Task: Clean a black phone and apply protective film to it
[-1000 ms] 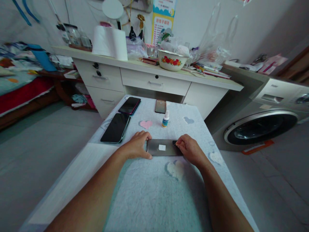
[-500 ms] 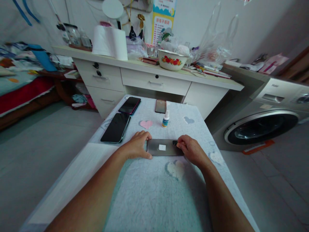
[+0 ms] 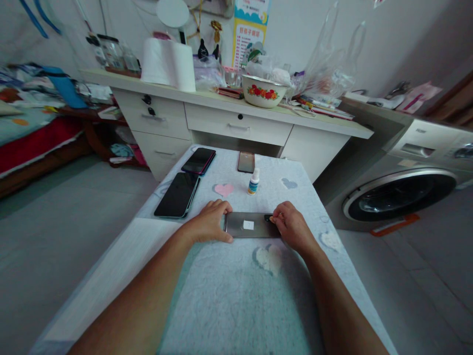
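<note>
A grey phone [image 3: 236, 228] lies back side up and crosswise on the cloth, with a small white square sticker near its middle and a dark camera patch at its right end. Around the phone's left end, my left hand [image 3: 210, 222] clasps it, thumb on the near edge and fingers on the far edge. My right hand [image 3: 293, 226] is closed in a pinch over the camera patch; whatever its fingertips hold is too small to name. Beyond the phone stands a small spray bottle [image 3: 253, 182] with a white top and blue label.
Two black-screened phones, one nearer [image 3: 178, 195] and one farther [image 3: 198, 161], lie at the table's left. A phone case [image 3: 246, 162] lies at the far edge. Behind are a white cabinet [image 3: 236, 122] with a flowered bowl [image 3: 264, 91], and a washing machine [image 3: 406, 167] to the right.
My right hand has shifted slightly at the camera patch, its knuckles a little higher. My left hand and the phone stay put.
</note>
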Tool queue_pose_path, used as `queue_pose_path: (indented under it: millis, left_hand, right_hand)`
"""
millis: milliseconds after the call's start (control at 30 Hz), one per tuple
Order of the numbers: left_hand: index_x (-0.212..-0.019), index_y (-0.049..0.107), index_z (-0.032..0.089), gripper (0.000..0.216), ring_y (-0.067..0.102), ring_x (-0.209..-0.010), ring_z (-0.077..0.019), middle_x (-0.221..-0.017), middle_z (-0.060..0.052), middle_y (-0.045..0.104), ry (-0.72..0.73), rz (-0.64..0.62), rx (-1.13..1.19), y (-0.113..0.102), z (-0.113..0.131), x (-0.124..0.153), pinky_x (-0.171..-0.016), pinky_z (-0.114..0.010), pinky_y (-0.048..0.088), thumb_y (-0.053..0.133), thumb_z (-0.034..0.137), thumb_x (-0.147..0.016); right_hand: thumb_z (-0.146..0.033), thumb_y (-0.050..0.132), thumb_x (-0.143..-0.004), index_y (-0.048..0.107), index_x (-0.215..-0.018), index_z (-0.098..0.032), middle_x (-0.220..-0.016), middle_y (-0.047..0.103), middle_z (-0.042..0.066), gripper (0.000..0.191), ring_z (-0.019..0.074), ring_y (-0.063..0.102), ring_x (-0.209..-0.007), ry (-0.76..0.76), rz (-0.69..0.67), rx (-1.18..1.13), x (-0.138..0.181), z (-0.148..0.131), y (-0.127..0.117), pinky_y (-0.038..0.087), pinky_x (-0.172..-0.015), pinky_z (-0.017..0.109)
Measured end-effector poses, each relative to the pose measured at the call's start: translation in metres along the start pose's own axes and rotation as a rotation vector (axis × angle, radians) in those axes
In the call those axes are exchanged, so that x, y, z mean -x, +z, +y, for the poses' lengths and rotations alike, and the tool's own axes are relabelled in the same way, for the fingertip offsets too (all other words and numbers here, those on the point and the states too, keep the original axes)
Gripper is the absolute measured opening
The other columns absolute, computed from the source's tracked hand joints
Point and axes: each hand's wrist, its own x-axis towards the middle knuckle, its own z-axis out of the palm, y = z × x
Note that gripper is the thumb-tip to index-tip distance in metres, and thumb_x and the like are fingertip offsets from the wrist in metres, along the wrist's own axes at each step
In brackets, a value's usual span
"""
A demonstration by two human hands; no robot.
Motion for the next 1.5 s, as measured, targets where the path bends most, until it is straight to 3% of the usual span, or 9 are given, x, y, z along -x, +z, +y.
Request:
queue_pose_path:
  millis: [133,300,567,1033,1500]
  left_hand:
    - [-0.098,0.048,0.023,0.057,0.045,-0.099,-0.0234,-0.101,-0.001,0.049,-0.011,-0.006,-0.003,-0.0011,0.0026,0.0002,-0.083,-0.031,0.038,0.074,0.04,-0.049]
    - [-0.098,0.049,0.023,0.056,0.045,-0.099,-0.0235,-0.102,-0.002,0.049,-0.03,-0.01,-0.003,-0.002,0.0045,0.0005,-0.083,-0.031,0.038,0.073,0.039,-0.05]
    - [-0.098,0.049,0.023,0.057,0.045,-0.099,-0.0237,-0.102,-0.002,0.05,-0.021,0.002,0.0,-0.0012,0.0032,-0.0002,-0.083,-0.031,0.038,0.073,0.04,-0.05]
    - [-0.097,0.05,0.024,0.057,0.045,-0.099,-0.0239,-0.101,-0.002,0.05,-0.023,0.012,-0.005,0.0002,0.0022,0.0,-0.083,-0.032,0.038,0.074,0.039,-0.049]
    - [-0.098,0.049,0.024,0.057,0.045,-0.099,-0.0239,-0.101,-0.001,0.05,-0.018,0.005,0.004,-0.0009,0.0026,0.0004,-0.083,-0.031,0.038,0.074,0.039,-0.049]
  right_hand:
    - [-0.013,0.051,-0.08,0.053,-0.076,-0.018,-0.081,0.053,0.001,0.007,0.0129,0.05,-0.073,0.026,-0.033,0.033,0.0002,0.0006,0.0023,0.035,-0.066,0.024]
    - [-0.014,0.049,-0.082,0.058,-0.093,-0.018,-0.085,0.056,0.002,0.014,0.0135,0.051,-0.075,0.041,-0.042,0.033,0.0003,0.0008,0.0027,0.036,-0.069,0.025]
    - [-0.017,0.052,-0.082,0.059,-0.08,-0.018,-0.083,0.053,0.003,0.007,0.0136,0.05,-0.074,0.069,0.066,0.056,-0.0009,0.0017,0.0046,0.037,-0.069,0.024]
    - [-0.005,0.05,-0.075,0.059,-0.085,-0.017,-0.085,0.051,0.003,0.018,0.0111,0.05,-0.072,0.052,-0.092,0.067,0.0038,0.007,0.0,0.037,-0.068,0.021]
    - [-0.016,0.049,-0.084,0.063,-0.084,-0.017,-0.085,0.058,0.003,0.014,0.0134,0.054,-0.079,0.058,-0.005,0.112,-0.0012,0.0044,0.0054,0.037,-0.074,0.024]
